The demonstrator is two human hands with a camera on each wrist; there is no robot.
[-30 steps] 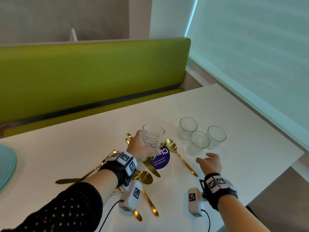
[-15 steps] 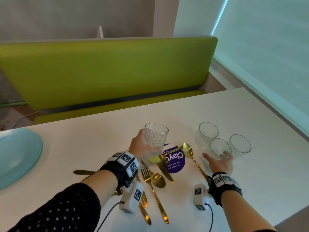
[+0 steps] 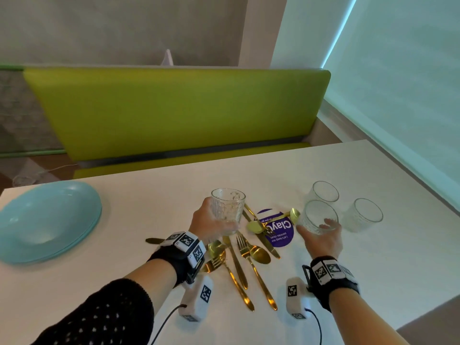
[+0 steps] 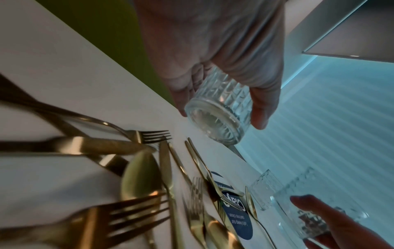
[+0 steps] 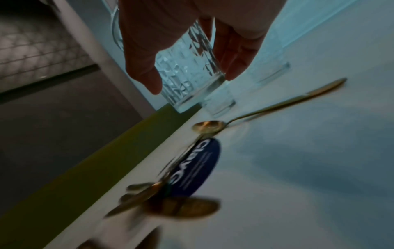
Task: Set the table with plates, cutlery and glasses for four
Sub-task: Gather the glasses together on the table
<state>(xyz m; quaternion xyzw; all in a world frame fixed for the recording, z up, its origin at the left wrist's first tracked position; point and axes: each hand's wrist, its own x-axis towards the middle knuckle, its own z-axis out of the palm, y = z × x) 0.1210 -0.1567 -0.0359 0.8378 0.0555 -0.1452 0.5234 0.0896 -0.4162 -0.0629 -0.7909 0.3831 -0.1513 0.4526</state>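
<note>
My left hand grips a clear patterned glass and holds it above the white table; the left wrist view shows that glass clear of the surface. My right hand wraps its fingers round a second glass, whose base is lifted off the table in the right wrist view. Two more glasses stand upright behind and right of it. Gold forks, knives and spoons lie in a loose pile between my wrists. Stacked teal plates sit at the far left.
A round purple sticker lies under some cutlery. A green bench runs along the table's far side. A window blind is to the right. The table's right corner edge is near my right forearm.
My right hand reached forward and closed round the nearest glass, lifting it. My left hand kept hold of its glass, raised over the cutlery. The view swung left, bringing the plates into sight.
</note>
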